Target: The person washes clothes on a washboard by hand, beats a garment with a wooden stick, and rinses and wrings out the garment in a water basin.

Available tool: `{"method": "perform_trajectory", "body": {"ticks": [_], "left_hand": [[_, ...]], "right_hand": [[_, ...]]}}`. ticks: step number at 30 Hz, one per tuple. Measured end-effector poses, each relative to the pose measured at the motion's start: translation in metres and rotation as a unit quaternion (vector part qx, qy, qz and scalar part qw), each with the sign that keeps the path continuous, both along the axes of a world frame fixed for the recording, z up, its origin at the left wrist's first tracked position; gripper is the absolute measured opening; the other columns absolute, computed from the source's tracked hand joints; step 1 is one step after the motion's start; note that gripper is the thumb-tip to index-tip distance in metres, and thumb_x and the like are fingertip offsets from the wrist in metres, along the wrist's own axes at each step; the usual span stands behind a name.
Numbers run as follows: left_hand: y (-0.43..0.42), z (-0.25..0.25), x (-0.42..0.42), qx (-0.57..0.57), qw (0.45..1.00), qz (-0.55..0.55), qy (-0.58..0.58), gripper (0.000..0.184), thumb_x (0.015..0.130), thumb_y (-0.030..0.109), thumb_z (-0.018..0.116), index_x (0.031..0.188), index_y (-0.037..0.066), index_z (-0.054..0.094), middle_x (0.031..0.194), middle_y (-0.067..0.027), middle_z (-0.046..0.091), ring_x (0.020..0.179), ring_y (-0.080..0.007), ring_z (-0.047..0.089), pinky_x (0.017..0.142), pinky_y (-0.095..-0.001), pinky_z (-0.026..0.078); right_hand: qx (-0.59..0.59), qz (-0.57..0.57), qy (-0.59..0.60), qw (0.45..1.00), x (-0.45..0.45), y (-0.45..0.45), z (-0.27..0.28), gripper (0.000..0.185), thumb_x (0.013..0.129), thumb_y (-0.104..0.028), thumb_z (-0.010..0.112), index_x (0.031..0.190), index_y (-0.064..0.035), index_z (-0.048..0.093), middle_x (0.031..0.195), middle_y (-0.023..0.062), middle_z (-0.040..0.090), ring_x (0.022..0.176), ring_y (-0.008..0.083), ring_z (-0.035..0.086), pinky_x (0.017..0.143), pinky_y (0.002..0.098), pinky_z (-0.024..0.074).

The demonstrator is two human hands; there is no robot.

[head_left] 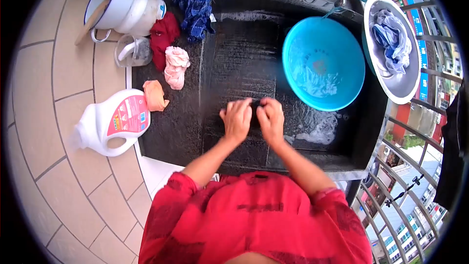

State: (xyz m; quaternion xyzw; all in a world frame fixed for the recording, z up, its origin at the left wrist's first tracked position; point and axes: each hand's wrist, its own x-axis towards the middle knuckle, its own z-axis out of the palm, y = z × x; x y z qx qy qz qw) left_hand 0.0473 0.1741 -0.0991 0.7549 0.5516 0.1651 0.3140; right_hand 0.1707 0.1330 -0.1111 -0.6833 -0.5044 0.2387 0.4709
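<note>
Over the ribbed washboard part of the black stone sink (244, 44), my left hand (237, 120) and my right hand (270, 117) are side by side with curled fingers. Something dark shows between the fingertips, but it blends with the black stone and I cannot make out what it is. To the right of my hands stands a turquoise basin (298, 63) with some water in it. Suds (320, 129) lie on the sink floor below the basin. Left of my hands, on the ledge, are a pink cloth (176, 67) and an orange cloth (155, 96).
A dark red cloth (164, 36) and a blue patterned cloth (194, 10) lie at the upper left. Beside the sink are a detergent bottle (115, 122), a clear jug (139, 51) and a white pot (110, 2). A metal basin (408, 85) with laundry sits right, by railings.
</note>
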Motion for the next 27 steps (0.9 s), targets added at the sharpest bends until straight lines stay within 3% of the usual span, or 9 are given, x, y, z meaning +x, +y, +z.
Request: {"method": "perform_trajectory", "body": {"ticks": [3,6,10,12,16,19,21,25,27], "left_hand": [[-0.014,-0.026,-0.009,0.116,0.990,-0.077,0.025,0.018,0.083,0.022,0.047,0.093,0.012,0.058,0.093,-0.0067,0.053,0.091,-0.0274,0.049,0.078,-0.0439,0.032],[0.054,-0.058,0.014,-0.044,0.985,-0.020,0.163,0.025,0.086,0.024,0.040,0.082,0.007,0.057,0.094,-0.0128,0.057,0.096,-0.0334,0.050,0.076,-0.0545,0.038],[0.049,-0.039,0.024,0.004,0.988,0.034,0.150,0.029,0.089,0.029,0.039,0.089,0.009,0.060,0.098,-0.0083,0.059,0.099,-0.0303,0.051,0.082,-0.0609,0.033],[0.018,-0.014,0.020,-0.005,0.995,0.029,0.091,0.029,0.090,0.028,0.041,0.109,0.013,0.058,0.104,-0.0035,0.060,0.097,-0.0241,0.053,0.080,-0.0496,0.033],[-0.041,-0.012,0.007,0.071,0.995,0.075,0.004,0.018,0.086,0.026,0.048,0.092,0.014,0.059,0.094,-0.0034,0.058,0.092,-0.0241,0.052,0.082,-0.0428,0.031],[0.007,-0.042,0.001,0.082,0.996,-0.039,-0.005,0.013,0.080,0.018,0.045,0.075,0.009,0.054,0.080,-0.0087,0.055,0.080,-0.0294,0.052,0.068,-0.0439,0.038],[0.055,-0.050,0.020,-0.056,0.988,-0.030,0.143,0.023,0.083,0.021,0.040,0.078,0.007,0.058,0.090,-0.0132,0.060,0.087,-0.0341,0.053,0.074,-0.0480,0.040],[0.054,-0.048,0.026,-0.003,0.990,0.043,0.134,0.023,0.084,0.026,0.046,0.084,0.007,0.059,0.099,-0.0106,0.058,0.099,-0.0316,0.049,0.080,-0.0497,0.039],[0.028,-0.025,0.010,0.022,0.992,0.056,0.110,0.034,0.082,0.037,0.052,0.109,0.016,0.059,0.119,-0.0108,0.048,0.110,-0.0328,0.043,0.089,-0.0483,0.036]], "right_hand": [[-0.009,0.027,-0.112,0.993,-0.021,-0.014,-0.032,0.011,0.080,-0.013,0.057,0.074,-0.0039,0.056,0.083,0.0128,0.057,0.081,0.0316,0.055,0.073,0.0432,0.0416],[-0.144,0.117,-0.059,0.981,0.007,0.066,-0.079,0.016,0.082,-0.020,0.055,0.078,-0.0042,0.058,0.081,0.0139,0.057,0.078,0.0347,0.056,0.069,0.0444,0.0423],[-0.182,0.027,-0.042,0.982,0.009,0.080,-0.049,0.021,0.084,-0.027,0.054,0.087,-0.0066,0.060,0.095,0.0128,0.059,0.092,0.0339,0.054,0.078,0.0469,0.0403],[-0.219,0.030,0.021,0.975,0.009,0.043,-0.034,0.025,0.084,-0.031,0.054,0.091,-0.0082,0.061,0.103,0.0101,0.058,0.103,0.0305,0.050,0.086,0.0482,0.0362],[-0.013,0.008,-0.021,1.000,-0.014,-0.028,-0.002,0.010,0.078,-0.013,0.060,0.077,-0.0044,0.056,0.088,0.0134,0.057,0.086,0.0307,0.053,0.078,0.0420,0.0388],[0.006,0.035,-0.154,0.987,-0.013,0.003,-0.056,0.013,0.081,-0.015,0.056,0.073,-0.0050,0.053,0.079,0.0152,0.056,0.073,0.0332,0.053,0.066,0.0430,0.0403],[-0.128,0.070,-0.063,0.987,0.005,0.058,-0.057,0.018,0.083,-0.020,0.053,0.074,-0.0042,0.054,0.071,0.0163,0.056,0.069,0.0374,0.054,0.059,0.0451,0.0422],[-0.147,-0.056,-0.139,0.978,0.009,0.084,-0.061,0.026,0.083,-0.031,0.056,0.087,-0.0056,0.059,0.104,0.0165,0.057,0.101,0.0353,0.051,0.082,0.0441,0.0407],[-0.269,-0.159,-0.089,0.946,-0.001,0.065,-0.050,0.034,0.080,-0.033,0.062,0.101,-0.0064,0.059,0.122,0.0159,0.050,0.119,0.0353,0.041,0.096,0.0450,0.0326]]}}
